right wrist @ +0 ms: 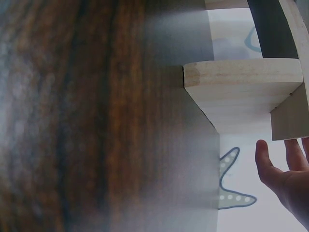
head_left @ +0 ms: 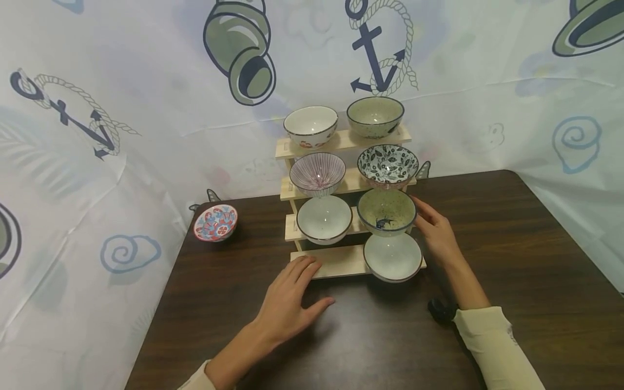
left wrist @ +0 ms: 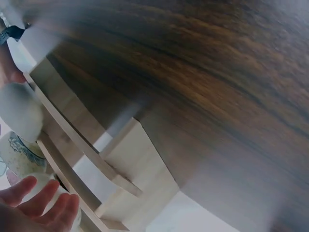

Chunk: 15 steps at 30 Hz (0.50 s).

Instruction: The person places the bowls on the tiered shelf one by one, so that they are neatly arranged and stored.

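A stepped wooden rack [head_left: 336, 263] carries several bowls in two columns. The lowest board has a white bowl [head_left: 392, 258] at its right end. Above it sits a speckled green bowl [head_left: 387, 212], level with a plain white bowl [head_left: 324, 219] on the left. My right hand [head_left: 436, 230] is at the rack's right side, fingertips by the green bowl's rim and a board end; exact contact cannot be told. My left hand [head_left: 290, 300] has its fingers loosely extended at the bottom board's left end, thumb apart, holding nothing. The left wrist view shows its fingers [left wrist: 41, 205] beside the rack.
Higher steps hold a striped bowl [head_left: 318, 173], a leaf-patterned bowl [head_left: 388, 165], a white bowl [head_left: 311, 127] and another green bowl [head_left: 375, 116]. A small red-and-blue bowl [head_left: 216, 223] stands left on the dark table [head_left: 219, 303]. A patterned cloth [head_left: 161, 97] hangs behind.
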Motion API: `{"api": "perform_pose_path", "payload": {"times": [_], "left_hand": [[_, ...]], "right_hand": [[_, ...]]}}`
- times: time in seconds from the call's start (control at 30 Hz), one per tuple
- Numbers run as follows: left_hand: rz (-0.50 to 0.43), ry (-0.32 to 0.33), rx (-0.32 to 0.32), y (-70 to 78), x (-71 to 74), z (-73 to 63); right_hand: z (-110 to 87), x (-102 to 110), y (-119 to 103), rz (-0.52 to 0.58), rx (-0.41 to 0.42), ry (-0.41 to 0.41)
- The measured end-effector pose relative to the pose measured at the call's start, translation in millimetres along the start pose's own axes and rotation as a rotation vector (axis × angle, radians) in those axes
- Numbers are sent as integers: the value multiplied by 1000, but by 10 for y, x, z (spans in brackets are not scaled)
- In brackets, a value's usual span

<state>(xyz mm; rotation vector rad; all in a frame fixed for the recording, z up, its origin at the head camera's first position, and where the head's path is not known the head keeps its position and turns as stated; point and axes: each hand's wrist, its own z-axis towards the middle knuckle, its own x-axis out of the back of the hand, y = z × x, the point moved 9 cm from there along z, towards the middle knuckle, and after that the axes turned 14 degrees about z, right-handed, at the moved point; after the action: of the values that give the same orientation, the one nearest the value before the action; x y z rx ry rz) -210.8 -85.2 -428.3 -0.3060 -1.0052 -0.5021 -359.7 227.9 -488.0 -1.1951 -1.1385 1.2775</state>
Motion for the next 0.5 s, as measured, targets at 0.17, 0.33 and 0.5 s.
{"api": "perform_pose_path", "payload": {"times": [0.17,0.33,0.5], "left_hand": [[15,-20,39,-107,3,-5],[4,-1,80,-255,31,-17],[2,-8,172,-460,55,-45]], "right_hand": [[0,4,-8,11,5,5],[-3,-2,-3,9,6,1],[4,-11,-6,21,21,-4]]}}
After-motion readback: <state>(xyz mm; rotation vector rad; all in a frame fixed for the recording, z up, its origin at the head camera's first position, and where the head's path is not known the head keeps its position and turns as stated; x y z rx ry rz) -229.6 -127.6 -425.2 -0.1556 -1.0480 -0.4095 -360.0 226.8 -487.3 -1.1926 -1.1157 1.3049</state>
